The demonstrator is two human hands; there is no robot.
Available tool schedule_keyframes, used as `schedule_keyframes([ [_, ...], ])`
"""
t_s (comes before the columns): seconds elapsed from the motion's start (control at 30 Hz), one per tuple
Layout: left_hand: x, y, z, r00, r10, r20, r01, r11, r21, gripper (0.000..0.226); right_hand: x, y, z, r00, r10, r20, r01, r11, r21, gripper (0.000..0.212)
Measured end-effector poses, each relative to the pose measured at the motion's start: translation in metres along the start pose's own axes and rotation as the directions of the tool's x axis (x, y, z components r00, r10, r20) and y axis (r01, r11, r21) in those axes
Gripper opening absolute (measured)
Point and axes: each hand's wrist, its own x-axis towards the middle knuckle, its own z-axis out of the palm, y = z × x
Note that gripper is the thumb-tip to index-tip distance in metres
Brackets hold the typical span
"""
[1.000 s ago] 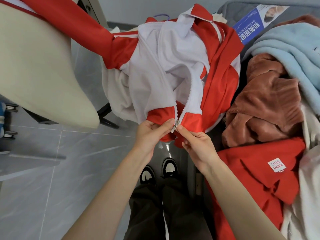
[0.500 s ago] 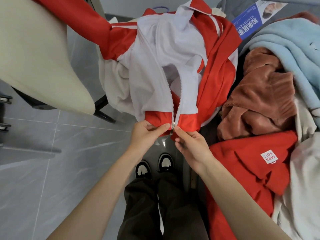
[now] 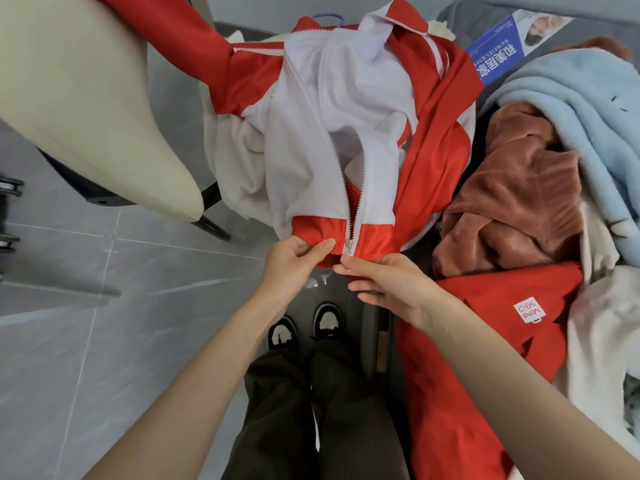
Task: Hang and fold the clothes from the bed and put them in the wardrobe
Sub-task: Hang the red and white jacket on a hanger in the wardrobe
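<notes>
A red and white zip jacket (image 3: 349,109) hangs in front of me on a purple hanger (image 3: 329,18), its lower hem toward me. My left hand (image 3: 294,261) pinches the red hem just left of the zipper. My right hand (image 3: 384,285) pinches the hem's bottom edge right under the metal zipper slider (image 3: 349,247). The zipper is joined at the hem and gapes open higher up. On the bed to the right lie a rust-brown fleece (image 3: 512,188), a light blue fleece (image 3: 581,98) and a red garment (image 3: 485,341) with a white label.
A cream chair (image 3: 86,98) with black legs stands at the left, one red sleeve draped over it. Grey floor tiles (image 3: 104,341) stretch below, with my black-and-white shoes (image 3: 304,327) beside the bed edge. A blue leaflet (image 3: 502,46) lies at the bed's far end. White clothes (image 3: 609,341) lie at right.
The two zipper halves have been brought together at the hem and the slider now sits straight on the joined teeth. Both hands stay at the hem.
</notes>
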Motion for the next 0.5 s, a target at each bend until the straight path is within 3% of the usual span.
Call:
schedule_keyframes([
  [0.3,-0.008,-0.007,-0.001,0.997,0.026,-0.075,-0.029,0.999,-0.034,0.014,-0.009,-0.006,0.020,0.980,0.196,-0.011,-0.182,0.926,0.331,0.018],
  [0.37,-0.008,-0.007,-0.002,0.998,0.008,-0.056,-0.011,0.998,-0.059,0.013,-0.013,-0.008,0.023,0.988,0.143,-0.054,-0.128,0.968,0.218,0.019],
  [0.43,-0.007,-0.007,-0.001,1.000,-0.002,-0.017,0.001,0.999,-0.052,0.005,-0.013,-0.011,0.024,0.995,0.002,-0.101,-0.004,1.000,-0.020,0.023],
  [0.5,-0.008,-0.007,0.000,1.000,0.007,0.012,-0.006,1.000,-0.021,0.006,-0.011,-0.016,0.022,0.982,-0.141,-0.127,0.110,0.968,-0.227,0.028],
])
